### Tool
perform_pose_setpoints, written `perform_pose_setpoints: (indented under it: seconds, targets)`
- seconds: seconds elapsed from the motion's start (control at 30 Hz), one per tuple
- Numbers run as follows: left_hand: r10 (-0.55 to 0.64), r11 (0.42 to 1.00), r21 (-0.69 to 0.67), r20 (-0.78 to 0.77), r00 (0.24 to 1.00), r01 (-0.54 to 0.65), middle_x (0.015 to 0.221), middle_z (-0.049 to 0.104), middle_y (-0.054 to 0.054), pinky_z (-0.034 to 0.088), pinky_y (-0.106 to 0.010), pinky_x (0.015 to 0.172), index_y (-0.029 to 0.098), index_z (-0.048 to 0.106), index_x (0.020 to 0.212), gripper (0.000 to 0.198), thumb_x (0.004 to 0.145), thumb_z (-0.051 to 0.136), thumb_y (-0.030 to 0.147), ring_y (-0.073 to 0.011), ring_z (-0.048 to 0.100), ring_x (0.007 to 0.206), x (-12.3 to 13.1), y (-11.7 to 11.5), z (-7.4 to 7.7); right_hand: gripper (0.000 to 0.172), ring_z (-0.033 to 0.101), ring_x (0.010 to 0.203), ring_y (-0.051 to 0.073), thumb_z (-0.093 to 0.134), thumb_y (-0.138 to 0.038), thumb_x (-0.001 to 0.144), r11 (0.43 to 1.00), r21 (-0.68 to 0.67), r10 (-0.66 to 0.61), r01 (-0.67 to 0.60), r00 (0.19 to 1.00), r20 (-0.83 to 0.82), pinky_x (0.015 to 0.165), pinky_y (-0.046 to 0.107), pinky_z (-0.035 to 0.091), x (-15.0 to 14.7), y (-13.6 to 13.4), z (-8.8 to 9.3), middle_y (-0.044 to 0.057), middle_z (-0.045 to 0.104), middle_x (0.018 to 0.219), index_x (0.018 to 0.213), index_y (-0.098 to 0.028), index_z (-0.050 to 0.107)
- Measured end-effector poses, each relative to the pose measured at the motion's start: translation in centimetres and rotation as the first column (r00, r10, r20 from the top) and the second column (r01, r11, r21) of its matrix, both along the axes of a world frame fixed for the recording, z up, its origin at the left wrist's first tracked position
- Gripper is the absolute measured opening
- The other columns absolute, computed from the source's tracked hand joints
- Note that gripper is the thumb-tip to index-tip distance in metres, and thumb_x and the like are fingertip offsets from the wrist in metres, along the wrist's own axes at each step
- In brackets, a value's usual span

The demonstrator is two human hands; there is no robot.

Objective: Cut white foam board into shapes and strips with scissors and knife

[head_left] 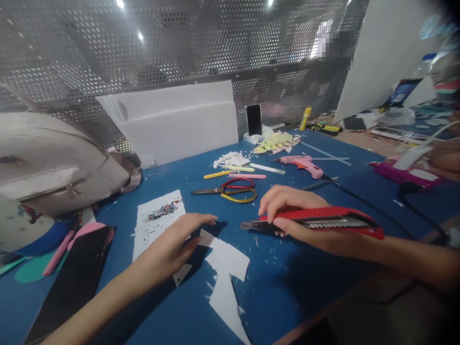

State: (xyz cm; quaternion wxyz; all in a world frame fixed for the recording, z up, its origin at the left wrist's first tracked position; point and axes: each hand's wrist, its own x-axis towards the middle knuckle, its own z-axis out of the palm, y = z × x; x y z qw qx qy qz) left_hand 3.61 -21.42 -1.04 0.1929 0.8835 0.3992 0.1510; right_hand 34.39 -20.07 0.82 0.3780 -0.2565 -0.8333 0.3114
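White paper scrap [230, 261] under your spread L hand [172, 249]; R hand [291, 211] grips red cutter [323, 220], tip aimed at L hand, so slip could cut you.

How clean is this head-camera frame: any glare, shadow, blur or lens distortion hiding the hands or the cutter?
Head view: lamp glare dots the perforated screen; fisheye bending and dark vignetting at the right edge; the bag at left is soft; the left hand shadows the table beside the white paper; the right hand and its red utility knife read clearly.

left hand [171, 250], right hand [292, 216], both bare
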Motion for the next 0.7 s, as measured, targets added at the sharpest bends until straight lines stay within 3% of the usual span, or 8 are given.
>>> perform_pose_setpoints:
  seconds: [0.17,0.23,0.33,0.53,0.6,0.7]
  targets:
    - [-0.121,0.967,0.218,-0.056,0.991,0.13,0.111,0.066,-0.008,0.052,-0.035,0.088,0.019,0.06,0.113,0.033,0.094,0.036,0.006,-0.0198,0.061,0.102,0.8,-2.5,0.3,0.007,0.06,0.093,0.016,0.064,-0.02,0.086,0.992,0.022,0.123,-0.122,0.992,-0.012,0.084,0.029,0.048,0.0,-0.5,-0.8,0.006,0.062,0.096,0.089,-0.016,0.059]
    - [-0.156,0.939,0.298,-0.081,0.984,0.173,0.105,0.068,-0.01,0.054,-0.035,0.081,0.016,0.062,0.111,0.031,0.095,0.037,0.009,-0.021,0.063,0.095,1.4,-3.9,0.3,0.009,0.06,0.092,0.015,0.064,-0.019,0.085,0.99,0.015,0.138,-0.138,0.99,-0.012,0.083,0.028,0.048,0.0,-0.7,-1.2,0.007,0.062,0.096,0.091,-0.016,0.058]
    - [-0.208,0.868,0.427,-0.151,0.966,0.254,0.109,0.072,-0.009,0.054,-0.035,0.087,0.012,0.064,0.115,0.033,0.096,0.037,0.011,-0.022,0.066,0.096,2.3,-5.9,-0.3,0.01,0.061,0.091,0.014,0.063,-0.017,0.084,0.987,0.03,0.157,-0.157,0.988,-0.003,0.083,0.027,0.049,-0.5,-0.8,-1.7,0.006,0.063,0.097,0.093,-0.016,0.058]
    - [-0.059,0.735,0.657,-0.182,0.982,0.166,0.109,0.076,0.002,0.051,-0.026,0.089,0.017,0.069,0.111,0.027,0.099,0.047,0.027,-0.0157,0.071,0.094,2.8,-7.5,-2.7,0.017,0.062,0.094,0.015,0.064,-0.015,0.082,0.972,0.04,0.229,-0.232,0.972,0.052,0.085,0.027,0.05,-1.6,-0.6,-2.3,0.006,0.065,0.1,0.099,-0.015,0.058]
    - [-0.071,0.705,0.678,-0.224,0.972,0.208,0.11,0.075,0.003,0.045,-0.025,0.1,0.018,0.068,0.114,0.03,0.099,0.048,0.034,-0.0138,0.07,0.096,2.5,-7.5,-3.1,0.021,0.062,0.095,0.015,0.062,-0.014,0.081,0.972,0.032,0.229,-0.232,0.971,0.076,0.086,0.027,0.05,-1.9,-0.4,-2.3,0.007,0.065,0.101,0.102,-0.016,0.058]
    - [-0.06,0.698,0.674,-0.279,0.958,0.241,0.12,0.071,0.003,0.021,-0.032,0.12,0.018,0.065,0.12,0.031,0.101,0.044,0.031,-0.0137,0.066,0.106,2.2,-7.9,-3.7,0.023,0.062,0.094,0.015,0.061,-0.013,0.08,0.969,0.044,0.238,-0.242,0.968,0.082,0.086,0.027,0.051,-2.3,-0.4,-2.3,0.007,0.065,0.099,0.103,-0.015,0.058]
